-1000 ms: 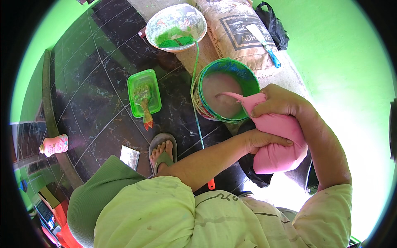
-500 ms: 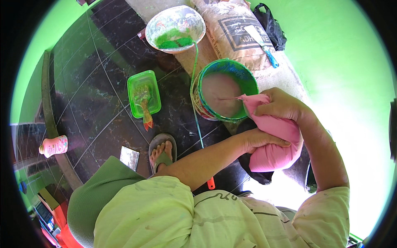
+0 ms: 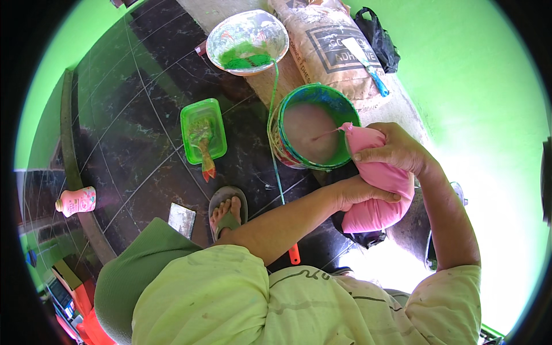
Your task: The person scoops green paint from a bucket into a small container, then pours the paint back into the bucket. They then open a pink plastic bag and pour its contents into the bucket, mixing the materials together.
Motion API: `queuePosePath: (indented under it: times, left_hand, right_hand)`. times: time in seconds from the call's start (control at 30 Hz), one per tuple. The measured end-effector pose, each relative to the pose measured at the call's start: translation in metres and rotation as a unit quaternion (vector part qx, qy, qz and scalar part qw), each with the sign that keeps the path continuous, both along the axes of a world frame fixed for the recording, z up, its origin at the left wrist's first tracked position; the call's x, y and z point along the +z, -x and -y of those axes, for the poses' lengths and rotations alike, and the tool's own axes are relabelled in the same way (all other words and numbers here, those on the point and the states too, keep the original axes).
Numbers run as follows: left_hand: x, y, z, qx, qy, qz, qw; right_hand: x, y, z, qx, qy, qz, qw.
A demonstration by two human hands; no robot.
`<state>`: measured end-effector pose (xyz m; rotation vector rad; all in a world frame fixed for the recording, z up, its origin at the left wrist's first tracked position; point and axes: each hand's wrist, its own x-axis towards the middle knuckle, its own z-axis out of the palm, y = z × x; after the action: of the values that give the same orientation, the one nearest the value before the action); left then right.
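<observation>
Both my hands are wrapped round a plump pink bag [image 3: 379, 215], tilted over the right rim of a bucket [image 3: 351, 112]. My left hand [image 3: 362, 195] grips the bag's lower body, thumb across its front. Higher up, my right hand [image 3: 394, 150] squeezes it near its narrow tip. From that tip a thin pink stream runs into the bucket. Inside the bucket is a pale pinkish mass [image 3: 307, 129], and the inner wall is smeared green and blue. The palm-side fingers of both hands are mostly hidden.
Left of the bucket, a brush [image 3: 203, 152] rests in a green tray [image 3: 224, 135]. Behind stand a paint-stained basin [image 3: 259, 29] and a paper sack [image 3: 313, 43] with a scraper [image 3: 368, 69] on it. A roller pole [image 3: 282, 190] passes the bucket. A pink bottle [image 3: 77, 201] lies far left.
The bag and both hands have shifted slightly; its tip sits a little higher and further right. The pink stream still runs into the bucket, and the whole view has moved a touch.
</observation>
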<state>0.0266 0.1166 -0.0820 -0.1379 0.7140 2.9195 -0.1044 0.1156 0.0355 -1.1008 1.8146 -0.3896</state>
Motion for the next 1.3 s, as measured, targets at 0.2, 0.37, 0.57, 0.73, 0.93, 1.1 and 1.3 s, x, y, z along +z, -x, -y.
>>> queuePosePath:
  times: [0.2,0.37,0.57,0.73,0.93,1.1,1.3]
  left_hand:
    - [-0.008,0.004,-0.005,-0.015,-0.063,-0.015,0.998]
    - [-0.005,0.007,-0.008,-0.04,-0.174,-0.064,0.982]
    - [-0.004,0.013,-0.011,-0.036,-0.212,-0.108,0.971]
    - [-0.001,0.014,-0.005,-0.034,-0.231,-0.105,0.967]
    - [0.003,0.014,0.0,-0.038,-0.233,-0.096,0.967]
    - [0.003,0.015,0.004,-0.033,-0.224,-0.096,0.969]
    - [0.003,0.017,0.006,-0.032,-0.226,-0.093,0.969]
  right_hand:
    - [-0.007,0.0,0.01,0.038,-0.04,-0.083,0.995]
    - [-0.003,-0.006,0.024,0.081,-0.103,-0.149,0.98]
    - [-0.005,-0.009,0.048,0.195,-0.187,-0.179,0.946]
    - [0.002,-0.017,0.063,0.245,-0.234,-0.236,0.911]
    - [0.014,-0.03,0.076,0.256,-0.296,-0.28,0.876]
    - [0.012,-0.026,0.079,0.264,-0.305,-0.286,0.869]
    - [0.005,-0.014,0.071,0.253,-0.257,-0.267,0.894]
